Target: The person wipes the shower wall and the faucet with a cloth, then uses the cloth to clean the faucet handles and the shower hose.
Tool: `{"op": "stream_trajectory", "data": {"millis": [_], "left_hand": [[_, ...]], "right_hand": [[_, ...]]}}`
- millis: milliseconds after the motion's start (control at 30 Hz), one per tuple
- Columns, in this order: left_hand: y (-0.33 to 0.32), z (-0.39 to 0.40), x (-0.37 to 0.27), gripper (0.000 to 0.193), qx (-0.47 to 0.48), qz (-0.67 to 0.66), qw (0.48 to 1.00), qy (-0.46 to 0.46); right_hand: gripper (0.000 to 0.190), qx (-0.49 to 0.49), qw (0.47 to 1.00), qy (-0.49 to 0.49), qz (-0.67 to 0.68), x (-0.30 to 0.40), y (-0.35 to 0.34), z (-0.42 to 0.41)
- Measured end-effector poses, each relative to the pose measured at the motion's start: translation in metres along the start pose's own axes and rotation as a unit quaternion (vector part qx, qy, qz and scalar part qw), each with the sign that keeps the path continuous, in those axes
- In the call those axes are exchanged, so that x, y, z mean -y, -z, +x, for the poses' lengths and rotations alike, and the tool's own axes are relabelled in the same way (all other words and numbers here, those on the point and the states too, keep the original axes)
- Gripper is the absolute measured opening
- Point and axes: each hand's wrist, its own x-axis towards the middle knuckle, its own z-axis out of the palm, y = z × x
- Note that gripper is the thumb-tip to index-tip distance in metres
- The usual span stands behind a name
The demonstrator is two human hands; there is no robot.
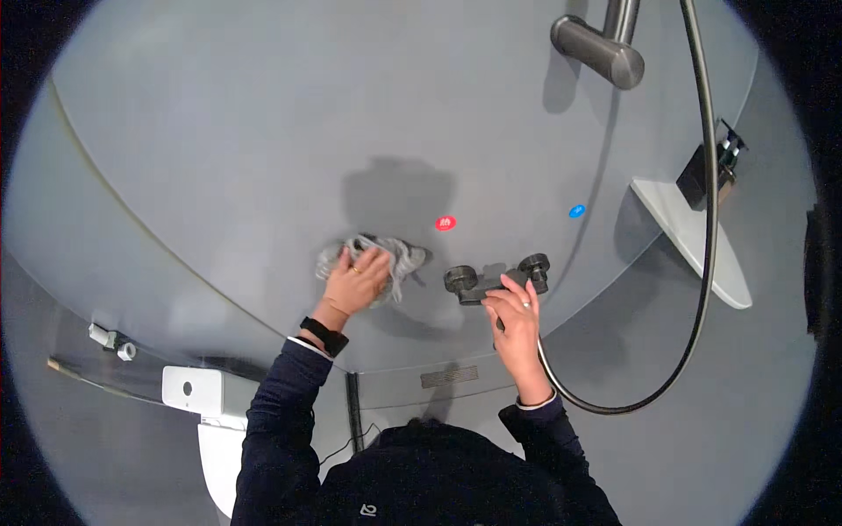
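Under my left hand [358, 279] a crumpled grey-and-white cloth [404, 260] is pressed flat against the grey wall panel [263, 164]. The fingers lie over the cloth and bunch it. My right hand [516, 315] is at the dark metal shower mixer valve [477, 296], its fingertips touching the valve body near the right end. Part of the valve is hidden behind these fingers. On the wall above the valve are a red round sticker [445, 223] and a blue one [577, 211].
A metal shower hose [704, 296] loops down on the right, before a white corner shelf [684, 230] with dark pump bottles [694, 177]. A shower rail bracket [598, 52] juts out above. Lower left are a white toilet [210, 394] and a wall fitting [112, 342]. A floor drain [449, 377] lies below.
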Motion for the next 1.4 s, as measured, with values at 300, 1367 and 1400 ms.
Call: {"op": "stream_trajectory", "data": {"millis": [300, 1367, 1400], "left_hand": [[0.059, 0.085, 0.069, 0.016, -0.075, 0.107, 0.983, 0.130], [-0.011, 0.044, -0.037, 0.018, -0.036, 0.009, 0.999, 0.029], [-0.014, 0.037, -0.040, 0.018, -0.018, 0.005, 1.000, 0.020]], "right_hand": [[0.010, -0.023, 0.999, 0.012, 0.020, -0.005, -0.003, 0.000], [0.015, -0.019, 0.999, -0.010, 0.031, -0.004, -0.003, 0.001], [0.014, -0.017, 0.999, -0.012, 0.034, -0.004, -0.003, 0.001]]}}
